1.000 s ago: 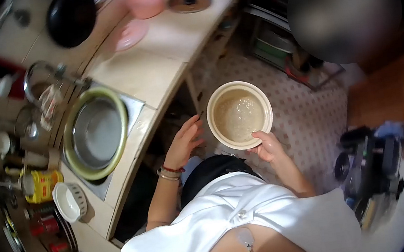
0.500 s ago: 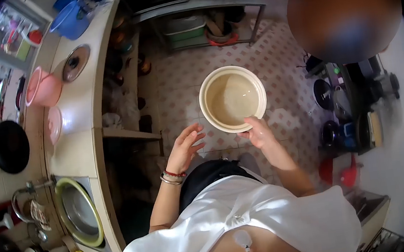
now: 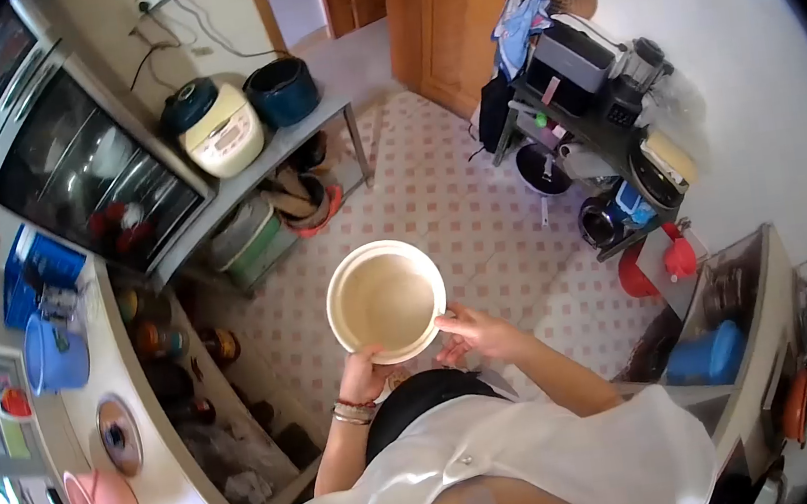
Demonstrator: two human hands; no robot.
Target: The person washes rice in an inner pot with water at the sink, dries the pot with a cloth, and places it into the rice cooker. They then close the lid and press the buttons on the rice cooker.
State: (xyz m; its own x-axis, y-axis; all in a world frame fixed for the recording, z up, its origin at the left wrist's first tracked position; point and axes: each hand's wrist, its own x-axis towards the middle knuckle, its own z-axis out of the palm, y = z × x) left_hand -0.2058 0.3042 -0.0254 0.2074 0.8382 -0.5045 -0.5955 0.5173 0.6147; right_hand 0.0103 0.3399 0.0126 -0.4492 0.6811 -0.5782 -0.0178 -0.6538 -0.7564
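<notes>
A round cream pot (image 3: pixel 387 302) is held in front of my body, its open top facing up, with a pale, smooth inside. My left hand (image 3: pixel 364 375) grips its lower left rim, thumb over the edge and the other fingers hidden under it. On the right side of the rim, my right hand (image 3: pixel 474 333) has its thumb and fingers closed on the pot. Bracelets circle my left wrist.
A counter (image 3: pixel 169 462) on the left bears a glass lid (image 3: pixel 119 435), a pink bucket (image 3: pixel 102 503) and a blue bucket (image 3: pixel 57 353). Ahead stands a metal table with a rice cooker (image 3: pixel 223 133). A rack of appliances (image 3: pixel 573 58) is at the right.
The view has swung right, away from the sink. My left hand, free and apart from the pot before, now grips its rim. The pot appears lower and further left in view.
</notes>
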